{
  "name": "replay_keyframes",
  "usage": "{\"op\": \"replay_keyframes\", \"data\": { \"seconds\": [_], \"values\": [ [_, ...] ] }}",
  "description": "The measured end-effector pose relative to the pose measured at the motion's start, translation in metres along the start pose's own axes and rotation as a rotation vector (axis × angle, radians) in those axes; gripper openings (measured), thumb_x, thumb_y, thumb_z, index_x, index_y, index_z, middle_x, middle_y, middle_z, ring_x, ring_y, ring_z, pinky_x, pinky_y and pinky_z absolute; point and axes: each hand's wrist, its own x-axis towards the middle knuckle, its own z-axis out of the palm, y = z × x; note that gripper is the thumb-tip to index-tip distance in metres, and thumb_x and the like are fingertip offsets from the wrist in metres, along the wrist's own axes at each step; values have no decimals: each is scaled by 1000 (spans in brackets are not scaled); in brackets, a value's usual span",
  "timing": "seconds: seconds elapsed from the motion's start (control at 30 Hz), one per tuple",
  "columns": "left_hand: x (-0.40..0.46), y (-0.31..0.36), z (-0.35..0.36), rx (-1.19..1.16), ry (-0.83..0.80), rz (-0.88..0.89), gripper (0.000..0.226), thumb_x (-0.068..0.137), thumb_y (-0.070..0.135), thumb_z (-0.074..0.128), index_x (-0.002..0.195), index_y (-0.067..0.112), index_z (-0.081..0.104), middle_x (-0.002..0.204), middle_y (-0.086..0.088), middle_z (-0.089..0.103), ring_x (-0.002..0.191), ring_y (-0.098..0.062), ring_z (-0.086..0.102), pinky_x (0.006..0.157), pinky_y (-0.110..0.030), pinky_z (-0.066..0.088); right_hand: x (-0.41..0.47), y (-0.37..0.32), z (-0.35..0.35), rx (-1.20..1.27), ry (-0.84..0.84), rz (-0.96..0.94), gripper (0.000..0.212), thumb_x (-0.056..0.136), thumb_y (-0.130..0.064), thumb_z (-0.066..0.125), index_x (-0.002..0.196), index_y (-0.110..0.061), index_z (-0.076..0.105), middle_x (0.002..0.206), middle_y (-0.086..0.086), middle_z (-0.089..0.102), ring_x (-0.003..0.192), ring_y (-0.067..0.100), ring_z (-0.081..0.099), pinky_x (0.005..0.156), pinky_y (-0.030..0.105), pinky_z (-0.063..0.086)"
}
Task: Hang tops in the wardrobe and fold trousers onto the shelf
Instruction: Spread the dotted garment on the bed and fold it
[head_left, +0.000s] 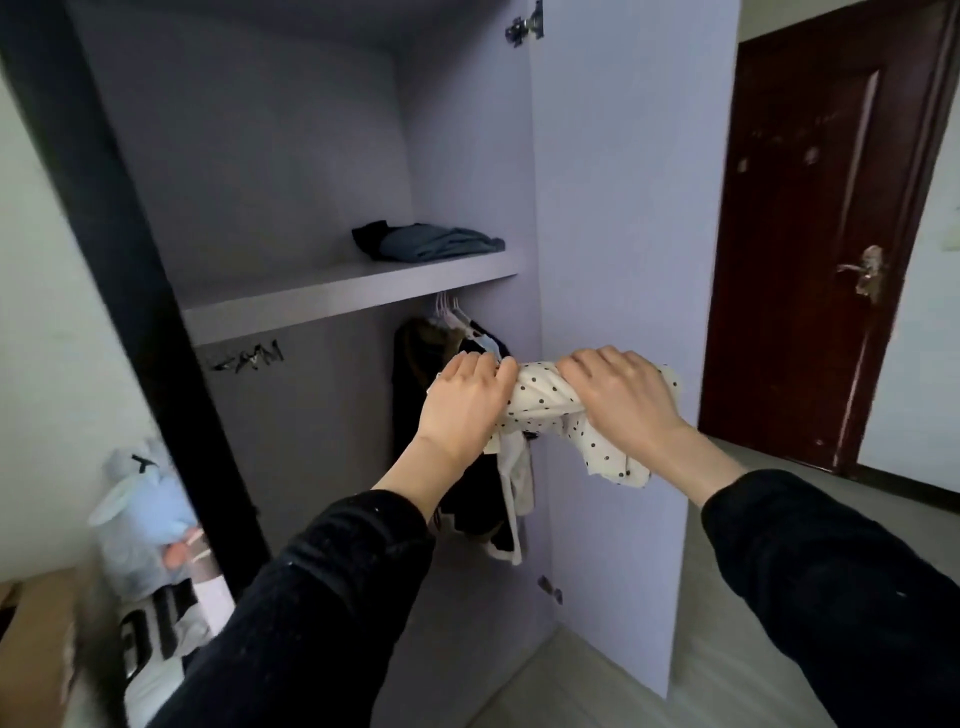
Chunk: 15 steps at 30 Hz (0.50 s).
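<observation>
Both of your hands, left hand (467, 397) and right hand (615, 392), grip the bundled polka-dot garment (540, 400) at frame centre; next, lift it toward the shelf (291, 306), beside the folded trousers (431, 241).

A dark red-brown room door (826, 234) fills the upper right of the frame, shut, with a metal lever handle (866, 274) at its right edge. A pale wall (919, 332) stands beside it, and grey floor (649, 670) runs along the lower right. At the lower left a light blue plush toy (143, 512) with long ears sits above a white cloth with black lettering (156, 631), blurred, perhaps a bag. A brown cardboard box (39, 644) lies in the bottom left corner.
</observation>
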Motion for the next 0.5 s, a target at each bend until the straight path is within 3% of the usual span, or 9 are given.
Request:
{"op": "replay_keyframes", "data": {
  "seconds": [0.07,0.13,0.23,0.3,0.4,0.5],
  "values": [
    [27,-11,25,20,-41,0,42,37,-7,74,72,8,56,60,-6,56,51,-25,55,52,-26,47,17,18,40,1,23,-25,42,66,0,27,80,-8,65,63,5,59,51,26,56,44,27,41],
    [56,-24,46,34,-84,-12,44,35,-5,74,73,8,56,62,-6,57,53,-25,57,49,-24,42,38,35,76,37,-17,-33,28,63,0,43,79,-8,64,61,6,57,50,26,56,43,28,41],
    [97,-46,76,34,-199,-60,36,69,-5,58,103,7,52,97,-10,60,93,-30,58,75,-32,41,75,58,123,64,-87,-57,36,42,6,70,75,-8,64,57,6,55,46,26,56,40,26,38],
    [130,-66,92,82,-224,-129,37,78,-1,51,113,11,45,109,-6,56,104,-26,52,78,-29,35,112,76,153,85,-91,-51,41,37,9,74,74,-7,63,55,6,55,43,26,54,38,25,36],
    [166,-105,99,115,-256,-192,33,79,2,53,109,11,41,109,-6,53,102,-25,50,70,-27,28,173,87,180,146,-92,-78,38,51,12,69,84,-4,62,64,11,58,53,29,58,42,30,39],
    [196,-157,112,195,-269,-262,32,80,1,52,108,12,40,107,-6,53,101,-26,51,67,-32,33,233,87,215,219,-104,-134,36,81,3,52,115,-9,53,97,10,61,87,31,60,55,33,33]
  ]
}}
